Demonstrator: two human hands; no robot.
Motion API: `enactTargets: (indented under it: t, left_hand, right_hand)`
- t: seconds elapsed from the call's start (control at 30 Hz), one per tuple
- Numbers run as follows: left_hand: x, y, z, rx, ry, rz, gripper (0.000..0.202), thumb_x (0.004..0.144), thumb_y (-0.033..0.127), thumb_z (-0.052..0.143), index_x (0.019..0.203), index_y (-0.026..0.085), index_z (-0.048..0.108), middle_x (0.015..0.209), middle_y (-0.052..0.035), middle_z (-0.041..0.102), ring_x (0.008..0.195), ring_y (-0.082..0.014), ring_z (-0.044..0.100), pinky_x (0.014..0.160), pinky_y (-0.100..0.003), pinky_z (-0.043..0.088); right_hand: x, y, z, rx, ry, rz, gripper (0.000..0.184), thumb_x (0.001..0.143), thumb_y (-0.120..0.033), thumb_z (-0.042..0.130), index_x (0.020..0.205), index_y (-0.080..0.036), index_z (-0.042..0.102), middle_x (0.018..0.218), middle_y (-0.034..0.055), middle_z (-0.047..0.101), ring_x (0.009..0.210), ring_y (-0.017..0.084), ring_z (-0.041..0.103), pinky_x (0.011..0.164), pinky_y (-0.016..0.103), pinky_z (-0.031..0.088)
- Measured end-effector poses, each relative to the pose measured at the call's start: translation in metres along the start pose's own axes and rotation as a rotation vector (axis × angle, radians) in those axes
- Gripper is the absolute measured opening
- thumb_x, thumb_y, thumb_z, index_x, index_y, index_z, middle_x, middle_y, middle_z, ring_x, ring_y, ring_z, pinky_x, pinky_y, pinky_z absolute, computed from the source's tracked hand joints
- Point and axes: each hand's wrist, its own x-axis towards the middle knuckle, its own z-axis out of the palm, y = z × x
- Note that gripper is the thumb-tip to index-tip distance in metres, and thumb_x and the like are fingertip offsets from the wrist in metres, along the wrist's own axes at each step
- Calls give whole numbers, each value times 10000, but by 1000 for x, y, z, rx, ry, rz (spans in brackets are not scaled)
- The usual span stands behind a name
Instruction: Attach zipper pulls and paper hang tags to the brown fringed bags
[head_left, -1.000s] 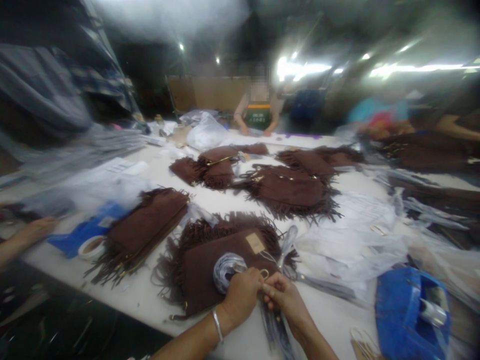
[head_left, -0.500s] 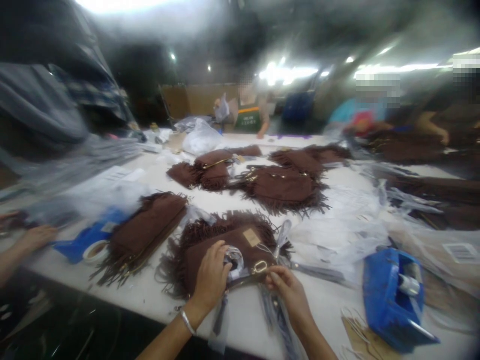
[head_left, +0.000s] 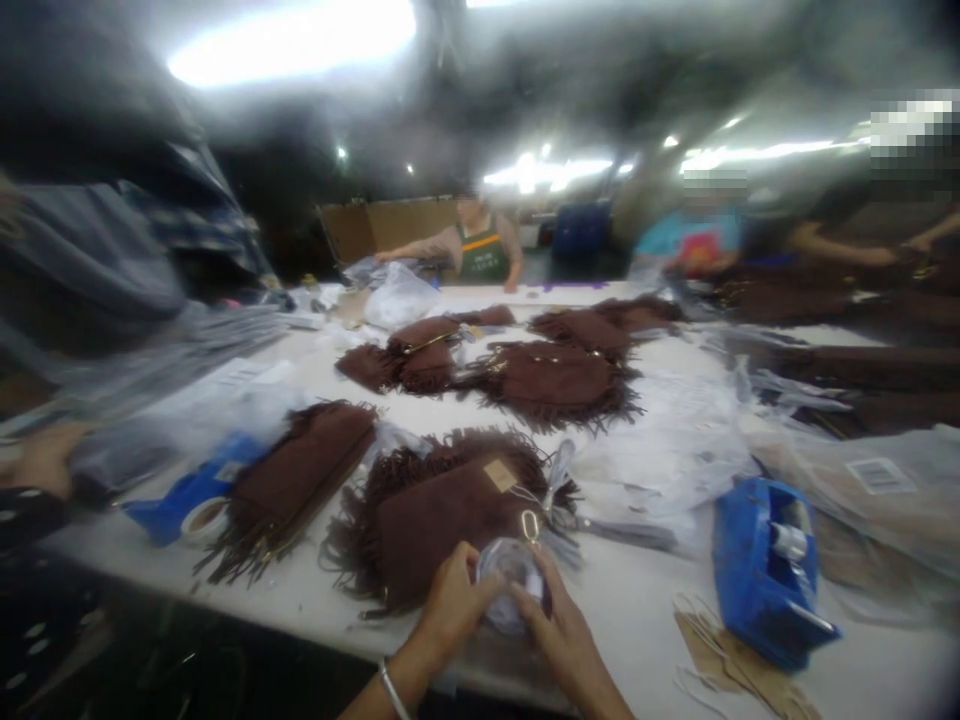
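Note:
Both my left hand (head_left: 451, 600) and my right hand (head_left: 556, 622) are closed around a rounded bundle wrapped in clear plastic (head_left: 501, 562). What lies inside the plastic is hard to make out. Just beyond my hands a dark brown fringed bag (head_left: 442, 515) lies flat on the table. On the bag is a tan tag (head_left: 499, 476), and a gold ring clasp (head_left: 530, 525) sits at its right edge, close to my right fingertips. A grey wrapped strap (head_left: 630, 532) stretches rightward from the bag.
Another brown fringed bag (head_left: 304, 475) lies left, beside a blue tape dispenser (head_left: 176, 495) and a tape roll (head_left: 204, 519). A second blue dispenser (head_left: 757, 580) stands right, near tags with white cords (head_left: 709, 650). More bags (head_left: 559, 385) lie farther back. Co-workers (head_left: 484, 255) stand around the table.
My hands have come together in front of the bag, and both now hold the plastic-wrapped bundle. Straps that hung over the table's front edge no longer show. Across the table a co-worker's arm has stretched left.

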Motion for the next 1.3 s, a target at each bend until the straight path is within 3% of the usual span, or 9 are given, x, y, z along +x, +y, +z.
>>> enactTargets:
  t: [0.07,0.17,0.33,0.47,0.6,0.73,0.93,1.1,1.3]
  left_hand:
    - [-9,-4,14,-183,-172,-90,411,752,543,600,915,188,471,723,4,597,480,-134,539,416,-237,400]
    - [-15,0,14,-205,-354,-70,463,848,634,413,925,182,480,685,-10,595,482,-159,566,430,-264,434]
    - [3,25,-10,600,117,427,241,914,404,469,939,183,562,970,-85,613,950,-243,580,852,-387,457]
    - [33,35,-12,1004,108,495,330,826,366,624,1067,151,556,1104,-136,572,1058,-308,514,891,-439,431]
    - [57,39,-23,1019,-36,508,107,883,198,503,930,150,587,984,-100,617,947,-237,572,851,-345,439]
    - [64,43,-38,1007,-38,511,144,903,150,428,913,159,571,962,-72,627,894,-196,606,807,-294,443]
    - [52,44,-34,1019,5,486,143,917,157,405,966,161,539,997,-76,602,932,-198,593,814,-293,447]
    - [45,42,-19,1086,31,451,249,847,304,602,1032,153,530,1087,-128,557,1051,-282,526,840,-369,463]
    - [55,41,-22,1078,25,419,164,854,138,509,1005,133,572,1028,-125,601,995,-246,564,850,-349,454]
  right_hand:
    - [-1,7,-5,29,58,1,587,772,-532,632,1278,-245,552,1302,68,583,1182,270,539,984,358,423]
    - [2,14,-18,142,42,74,565,809,-560,582,1255,-214,551,1004,63,692,883,236,631,824,347,469]
    - [7,17,-31,301,64,111,638,754,-603,639,1220,-181,531,697,-2,635,554,155,524,590,290,417]
    - [11,15,-40,281,-77,123,616,689,-625,679,1111,-180,615,674,-4,610,541,143,509,543,275,395]
    - [14,2,-58,183,-237,186,571,671,-584,703,1083,-191,656,662,-21,605,488,107,473,526,260,372]
    - [20,-21,-65,194,-261,156,470,691,-508,700,1027,-180,694,720,-6,643,504,96,485,529,248,378]
    - [42,-33,-39,224,-52,119,432,618,-479,717,918,-169,730,716,26,686,571,160,574,545,282,456]
    - [55,-19,-22,290,105,105,465,591,-488,724,916,-156,738,739,37,716,633,198,623,600,310,496]
    - [58,-11,-20,457,161,140,560,615,-524,721,1020,-137,712,827,65,738,730,228,672,686,335,524]
